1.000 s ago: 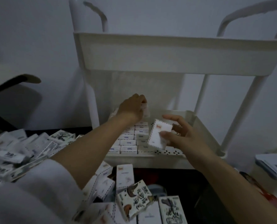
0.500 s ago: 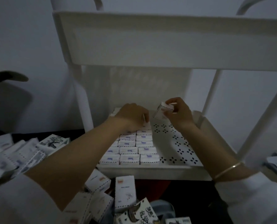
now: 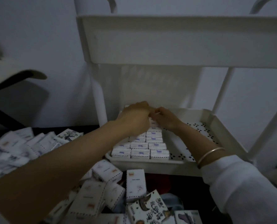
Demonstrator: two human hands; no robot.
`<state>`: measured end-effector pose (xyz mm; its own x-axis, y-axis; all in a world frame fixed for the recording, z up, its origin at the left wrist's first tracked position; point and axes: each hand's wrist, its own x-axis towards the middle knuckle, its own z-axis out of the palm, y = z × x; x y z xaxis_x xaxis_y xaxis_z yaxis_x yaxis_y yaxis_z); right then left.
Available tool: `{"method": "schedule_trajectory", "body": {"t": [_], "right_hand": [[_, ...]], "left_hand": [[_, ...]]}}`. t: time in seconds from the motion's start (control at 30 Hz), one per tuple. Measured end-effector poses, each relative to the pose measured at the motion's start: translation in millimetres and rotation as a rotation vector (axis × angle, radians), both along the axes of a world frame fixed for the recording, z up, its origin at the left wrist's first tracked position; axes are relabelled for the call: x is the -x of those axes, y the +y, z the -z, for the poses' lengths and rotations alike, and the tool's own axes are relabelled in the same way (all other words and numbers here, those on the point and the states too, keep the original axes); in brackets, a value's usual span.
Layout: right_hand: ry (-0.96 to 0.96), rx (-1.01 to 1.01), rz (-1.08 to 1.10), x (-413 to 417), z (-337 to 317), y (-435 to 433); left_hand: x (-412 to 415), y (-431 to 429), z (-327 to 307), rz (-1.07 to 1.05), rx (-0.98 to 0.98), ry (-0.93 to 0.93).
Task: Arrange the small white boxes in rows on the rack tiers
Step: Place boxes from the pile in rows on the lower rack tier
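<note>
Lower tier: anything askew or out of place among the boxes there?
Nothing stands out. The rows on the lower tier lie straight, three across. The left hand and right hand meet at the back row. Only the loose boxes in front lie jumbled.

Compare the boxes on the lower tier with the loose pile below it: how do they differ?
The tier boxes sit in tight straight rows, three across, sides touching; the loose boxes lie tumbled at mixed angles, some overlapping. The tier boxes each show a narrow face with a purple mark; the loose boxes show broad faces, some with orange marks. Both are white with dotted black edging.
</note>
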<state>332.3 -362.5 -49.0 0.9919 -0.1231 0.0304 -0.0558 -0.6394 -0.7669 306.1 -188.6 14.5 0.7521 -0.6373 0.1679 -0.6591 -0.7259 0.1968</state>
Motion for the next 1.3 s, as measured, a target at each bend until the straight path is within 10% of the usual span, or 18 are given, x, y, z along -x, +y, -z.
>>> {"method": "schedule_trajectory", "body": {"t": [0.57, 0.87, 1.3], "right_hand": [[-0.495, 0.271, -0.078, 181, -23, 65], [-0.074, 0.291, -0.480, 289, -29, 129], [0.063, 0.218, -0.373, 291, -22, 133]], "left_hand": [[162, 129, 8, 0.193, 0.164, 0.186], [199, 183, 19, 0.177, 0.183, 0.113], [199, 218, 30, 0.178, 0.014, 0.121]]}}
